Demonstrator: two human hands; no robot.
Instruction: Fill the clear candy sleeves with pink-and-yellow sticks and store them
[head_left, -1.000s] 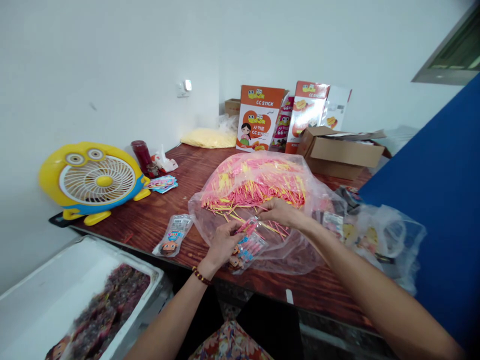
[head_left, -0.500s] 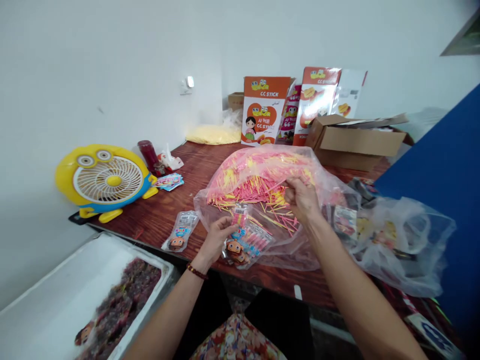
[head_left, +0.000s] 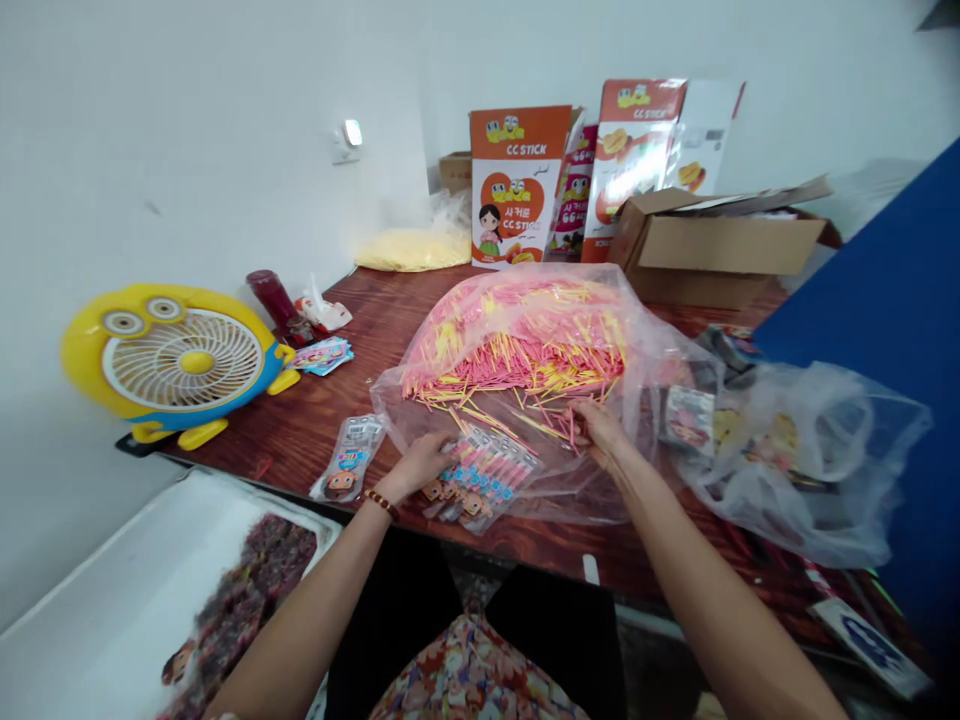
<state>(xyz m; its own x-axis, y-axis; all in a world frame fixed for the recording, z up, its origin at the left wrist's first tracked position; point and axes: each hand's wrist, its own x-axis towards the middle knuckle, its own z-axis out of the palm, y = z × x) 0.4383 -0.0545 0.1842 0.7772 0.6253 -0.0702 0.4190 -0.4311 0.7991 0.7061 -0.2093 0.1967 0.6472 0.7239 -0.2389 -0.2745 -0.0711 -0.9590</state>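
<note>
My left hand [head_left: 417, 464] grips a fan of filled packets [head_left: 486, 472] on the desk [head_left: 300, 430] — right hand [head_left: 600, 432] among the bagged sticks [head_left: 525, 355], grasp unclear — few packed, most sticks left

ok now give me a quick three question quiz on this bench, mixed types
1. True or false: the left hand rests on the fanned packets.
2. The right hand touches: A loose sticks on the clear bag; B the cardboard box; C the yellow fan.
3. Fill in: the sticks are pink and ____.
Key: 1 true; 2 A; 3 yellow.
</note>
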